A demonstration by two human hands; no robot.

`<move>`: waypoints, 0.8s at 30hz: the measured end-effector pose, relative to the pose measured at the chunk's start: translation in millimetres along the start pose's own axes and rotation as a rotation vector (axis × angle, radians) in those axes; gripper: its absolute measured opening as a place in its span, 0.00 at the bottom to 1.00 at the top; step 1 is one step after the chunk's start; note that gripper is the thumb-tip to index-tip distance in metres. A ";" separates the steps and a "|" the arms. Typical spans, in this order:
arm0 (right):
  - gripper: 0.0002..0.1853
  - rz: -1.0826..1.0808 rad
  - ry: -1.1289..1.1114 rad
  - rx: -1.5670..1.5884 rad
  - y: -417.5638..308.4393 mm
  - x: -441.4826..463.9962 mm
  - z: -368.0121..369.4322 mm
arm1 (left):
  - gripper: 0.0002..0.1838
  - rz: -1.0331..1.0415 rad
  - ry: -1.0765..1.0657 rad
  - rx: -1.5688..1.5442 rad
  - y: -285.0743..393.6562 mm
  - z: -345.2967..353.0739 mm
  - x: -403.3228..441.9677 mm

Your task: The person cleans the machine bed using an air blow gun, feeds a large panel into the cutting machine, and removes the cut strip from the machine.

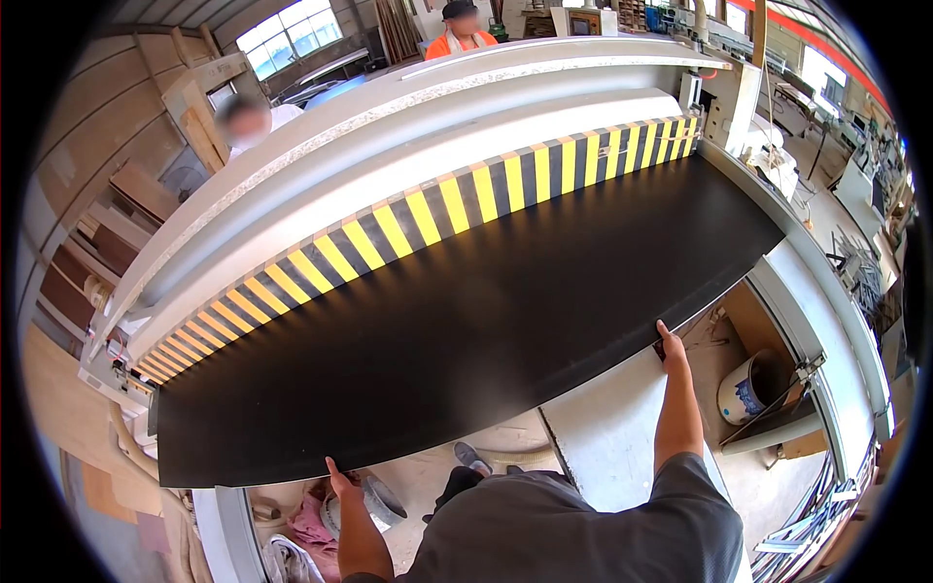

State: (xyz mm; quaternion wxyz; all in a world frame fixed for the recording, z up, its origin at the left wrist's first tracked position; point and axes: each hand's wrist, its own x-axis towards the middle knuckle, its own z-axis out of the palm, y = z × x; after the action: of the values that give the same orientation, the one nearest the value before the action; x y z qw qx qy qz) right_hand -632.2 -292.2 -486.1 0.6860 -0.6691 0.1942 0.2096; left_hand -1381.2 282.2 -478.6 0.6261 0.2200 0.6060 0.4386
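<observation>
At 12 o'clock you have a person in orange and a dark cap [447,43], and at 10 o'clock another person [255,124], partly hidden. A bright paned window [292,41] sits at 11 o'clock. Look to 2 o'clock for a red overhead beam [826,51]. Towards 4 o'clock your floor holds a white bucket with blue markings [743,396] and, farther out, long metal strips [809,530]. Pink cloth [309,515] lies at 7 o'clock, just beside a whitish bundle [290,562]

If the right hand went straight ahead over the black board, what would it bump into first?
Probably the striped bar across the board from the right hand; any gap beneath the bar is hard to judge.
</observation>
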 end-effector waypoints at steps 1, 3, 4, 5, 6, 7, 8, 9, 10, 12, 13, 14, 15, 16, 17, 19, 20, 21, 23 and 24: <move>0.26 0.001 0.007 0.002 0.7 1.5 0.9 | 0.30 0.000 -0.003 0.003 0.2 -0.1 -0.4; 0.26 0.003 0.011 -0.008 2.7 5.5 -0.2 | 0.30 -0.004 -0.017 -0.002 -0.1 -1.3 1.0; 0.26 0.004 0.008 -0.020 3.2 8.1 -2.7 | 0.30 -0.007 -0.030 -0.010 -0.7 -2.2 2.9; 0.26 0.005 0.006 -0.033 3.5 10.0 -4.8 | 0.30 -0.011 -0.042 -0.017 -0.9 -3.1 4.2; 0.26 0.002 0.008 -0.031 2.1 7.1 -3.7 | 0.30 -0.007 -0.041 -0.013 -0.5 -2.1 2.7; 0.26 -0.001 0.010 -0.030 0.9 4.1 -2.6 | 0.29 -0.003 -0.041 -0.010 -0.4 -1.3 1.1; 0.26 -0.004 0.012 -0.028 -0.4 1.4 -1.3 | 0.29 0.001 -0.040 -0.006 -0.1 -0.3 -0.2; 0.26 -0.006 0.011 -0.025 0.3 2.4 -1.3 | 0.29 0.001 -0.041 -0.006 -0.1 -0.5 0.4; 0.26 -0.008 0.009 -0.021 0.9 3.5 -1.3 | 0.29 0.001 -0.042 -0.006 -0.1 -0.8 0.8; 0.26 -0.003 0.001 -0.019 2.3 5.9 -3.9 | 0.30 0.000 -0.039 -0.009 0.0 -0.9 -2.8; 0.26 0.004 -0.006 -0.019 2.6 7.7 -4.9 | 0.29 -0.001 -0.036 -0.013 0.6 0.5 -5.1; 0.26 0.011 -0.013 -0.020 3.3 9.6 -5.7 | 0.29 -0.001 -0.032 -0.017 1.3 1.8 -7.5; 0.25 0.008 -0.014 -0.014 3.0 9.0 -4.9 | 0.30 -0.001 -0.028 -0.015 0.9 1.5 -6.6; 0.25 0.006 -0.015 -0.009 2.9 8.2 -4.4 | 0.30 0.000 -0.023 -0.012 0.6 1.3 -5.7; 0.25 0.004 -0.016 -0.003 3.0 7.2 -4.1 | 0.30 0.000 -0.019 -0.009 0.3 1.0 -4.9; 0.24 0.005 -0.022 0.011 5.3 11.1 -4.8 | 0.29 -0.003 0.004 -0.005 0.8 2.6 -6.7; 0.24 0.006 -0.026 0.017 6.5 12.9 -5.3 | 0.29 -0.004 0.016 -0.004 0.9 3.4 -7.6; 0.24 0.000 -0.030 0.018 6.3 12.2 -5.3 | 0.29 -0.012 0.026 -0.003 0.6 3.0 -6.6; 0.24 -0.011 -0.039 0.019 5.6 11.1 -5.6 | 0.29 -0.029 0.046 -0.001 0.5 2.2 -3.9; 0.24 -0.007 -0.034 0.019 4.0 7.9 -4.5 | 0.29 -0.028 0.041 -0.009 0.1 1.6 -2.5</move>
State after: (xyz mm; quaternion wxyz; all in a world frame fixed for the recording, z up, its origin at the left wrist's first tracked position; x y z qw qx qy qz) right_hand -627.7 -296.4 -493.9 0.6962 -0.6597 0.1822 0.2168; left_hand -1379.4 280.6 -476.9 0.6208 0.1994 0.6197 0.4368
